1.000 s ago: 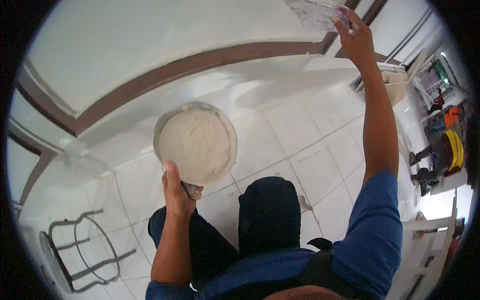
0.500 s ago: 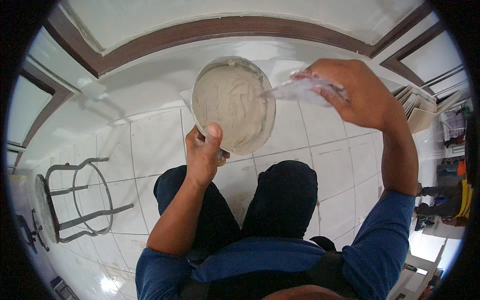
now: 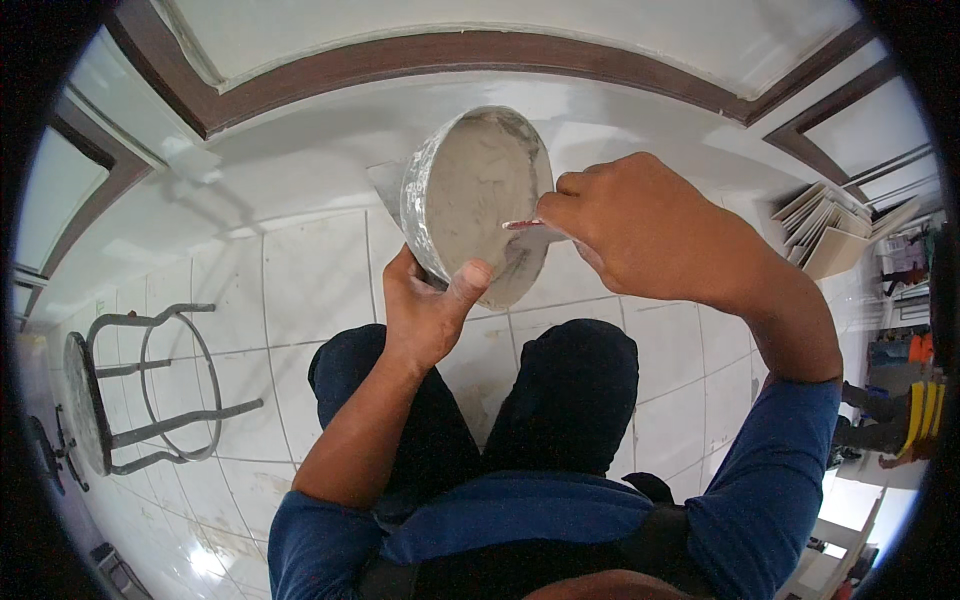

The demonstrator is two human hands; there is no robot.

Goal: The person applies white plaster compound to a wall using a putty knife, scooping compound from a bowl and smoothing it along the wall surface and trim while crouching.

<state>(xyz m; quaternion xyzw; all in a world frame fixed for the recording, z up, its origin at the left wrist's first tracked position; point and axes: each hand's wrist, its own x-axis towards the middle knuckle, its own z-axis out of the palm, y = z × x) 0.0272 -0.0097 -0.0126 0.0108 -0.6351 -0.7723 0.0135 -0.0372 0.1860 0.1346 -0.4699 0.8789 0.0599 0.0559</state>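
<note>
My left hand [image 3: 432,305] grips a round bucket [image 3: 418,215] by its lower side, thumb over the rim. The bucket is tilted so its mouth leans to the right. Smooth beige putty [image 3: 470,180] fills much of it. In my right hand [image 3: 620,225] is a putty knife [image 3: 527,240], its thin blade inside the mouth at the right wall; my fingers hide most of its handle. A flat grey piece [image 3: 386,188] sticks out behind the bucket's left side; what it belongs to is hidden.
Ahead stands a white panelled wall with brown trim [image 3: 480,50]. A round-seated metal stool [image 3: 150,390] lies on its side at left on the tiled floor [image 3: 320,270]. Flat boards [image 3: 830,235] lean at right. Farther right is a person in dark and yellow clothing [image 3: 915,420].
My right hand has moved left and down, bringing the putty knife into the bucket. The bucket has tipped further to the right, showing more of its outer left side.
</note>
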